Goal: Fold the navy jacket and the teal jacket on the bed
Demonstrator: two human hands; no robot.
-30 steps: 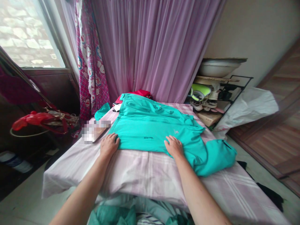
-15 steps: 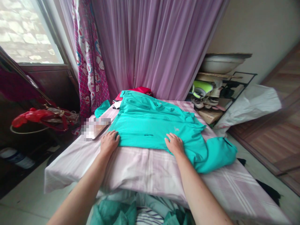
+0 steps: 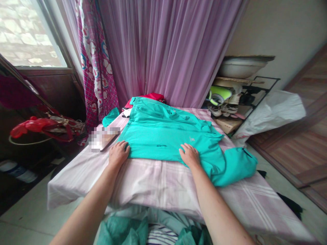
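Note:
A turquoise jacket point(image 3: 153, 132) lies spread across the table, creased toward its far side. It bears a small pale logo and a short dark mark near the front edge. One puffed sleeve point(image 3: 240, 166) reaches out to the right. My left hand point(image 3: 119, 153) rests on the jacket's near left corner, its fingers stretched over the fabric. Farther right, my right hand point(image 3: 189, 155) lies palm down at the near edge, fingers slightly spread. The undersides of both hands are hidden.
A pale checked cloth point(image 3: 153, 183) covers the table. Left of the jacket lies a phone-like flat object point(image 3: 108, 139), partly blurred out. Red clothing point(image 3: 155, 96) sits behind the jacket, before a purple curtain point(image 3: 163, 51). A shoe rack point(image 3: 265, 92) and white bag point(image 3: 276, 109) stand at right.
Both hands keep their places on the jacket, which lies as before. The whole view has shifted very slightly.

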